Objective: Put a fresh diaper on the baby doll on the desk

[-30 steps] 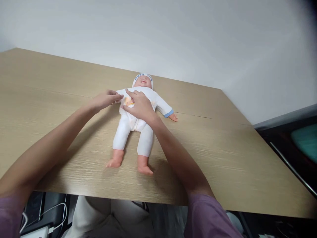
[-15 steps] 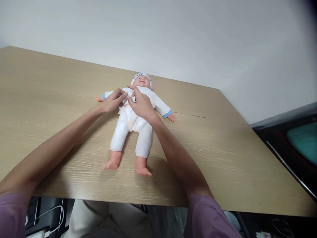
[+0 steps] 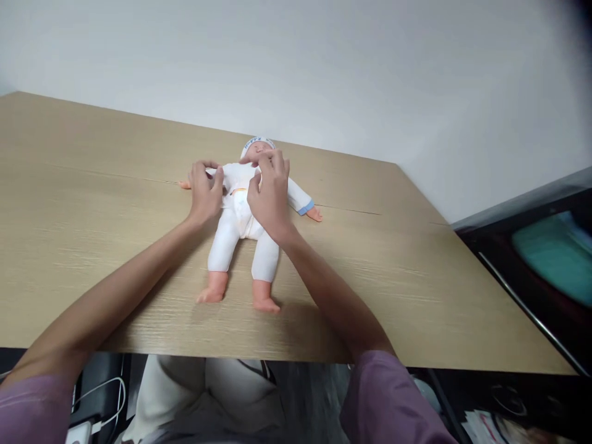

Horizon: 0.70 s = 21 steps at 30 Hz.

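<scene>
A baby doll (image 3: 238, 176) in white clothes with blue cuffs lies on its back, its cap toward the far edge and its bare feet toward me. White trousers cover its legs, and a diaper (image 3: 242, 206) with an orange waistband shows at the belly. At the side of the chest is my left hand (image 3: 206, 188), its fingers bent and parted from the thumb. Over the doll's other side hovers my right hand (image 3: 271, 194), fingers curved and apart from the thumb, hiding part of the shirt. I make out nothing held in either hand.
The doll rests on a wooden table (image 3: 106, 246) with a seam across it. A pale wall (image 3: 324, 74) rises behind. A dark object with a teal panel (image 3: 555, 259) stands at the right. Below the front edge are a white cable (image 3: 121, 394) and some papers (image 3: 481, 428).
My hands have drawn apart from the middle of the doll's chest, the left one to the left, the right one to the right. The view has shifted slightly.
</scene>
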Available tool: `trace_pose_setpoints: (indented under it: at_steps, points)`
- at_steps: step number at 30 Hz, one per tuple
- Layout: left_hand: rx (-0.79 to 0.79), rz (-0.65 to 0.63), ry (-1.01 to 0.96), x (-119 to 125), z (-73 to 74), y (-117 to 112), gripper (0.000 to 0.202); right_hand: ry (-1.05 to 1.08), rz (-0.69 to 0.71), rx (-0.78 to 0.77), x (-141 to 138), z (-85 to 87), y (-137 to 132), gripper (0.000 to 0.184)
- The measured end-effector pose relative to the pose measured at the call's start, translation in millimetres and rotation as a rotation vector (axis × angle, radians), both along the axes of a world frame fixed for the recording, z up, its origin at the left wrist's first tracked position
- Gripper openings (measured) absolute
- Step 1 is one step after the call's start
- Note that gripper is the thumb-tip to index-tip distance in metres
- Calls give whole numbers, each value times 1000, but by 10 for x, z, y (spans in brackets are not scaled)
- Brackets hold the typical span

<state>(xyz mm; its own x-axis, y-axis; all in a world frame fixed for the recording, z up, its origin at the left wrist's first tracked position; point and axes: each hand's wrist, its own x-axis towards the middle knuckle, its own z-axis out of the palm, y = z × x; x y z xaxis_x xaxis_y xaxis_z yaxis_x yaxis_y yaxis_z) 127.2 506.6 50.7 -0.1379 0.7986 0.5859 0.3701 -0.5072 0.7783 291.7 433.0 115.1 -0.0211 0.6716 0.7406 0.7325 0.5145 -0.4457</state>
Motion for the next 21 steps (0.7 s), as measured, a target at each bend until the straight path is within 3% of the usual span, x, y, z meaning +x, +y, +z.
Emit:
trace_pose_setpoints:
  at_steps: [4, 7, 9, 12, 15, 19, 21]
  points:
    - [129, 33, 71, 2, 224, -520, 21, 56, 289, 4, -52, 98, -772, 37]
    - [199, -7, 206, -54, 373, -962, 23, 8, 459, -43, 20, -14, -1283, 32]
    - [174, -118, 370, -98, 401, -1193, 23, -85, 485, -103, 116, -142, -1473, 29]
    - [65, -322, 582, -167, 351, -1346, 22, -241, 419, -205, 276, -320, -1521, 25]
    - [-33, -474, 606, -237, 272, -1282, 25, -323, 304, -314, 403, -413, -1407, 19]
    - [-159, -468, 531, -294, 172, -1134, 42, -331, 58, -462, 464, -417, -1241, 11]
    - [-228, -442, 438, -299, 118, -1107, 53, -321, -64, -513, 447, -419, -1193, 17]
